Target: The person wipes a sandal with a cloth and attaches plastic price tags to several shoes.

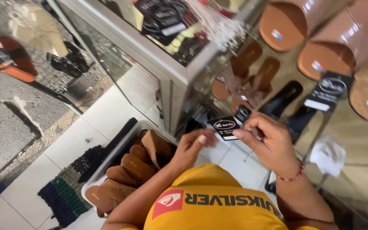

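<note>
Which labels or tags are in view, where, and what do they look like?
Black tag: held between left hand and right hand; rectangular, white panel.
Second black tag: just above right fingers; small.
Hanging tag: right, by tan soles; black, white strip.
Sole stickers: small, pale.

A shoe shop: brown sandals (252, 72) fill a glass case (171, 72) at upper right, more in a bin (91, 184) at lower left.

matt black paper tags (225, 127) in bare fingers; glossy glass case (150, 64), suede-like brown sandals (128, 170), smooth tile floor (73, 145).
</note>
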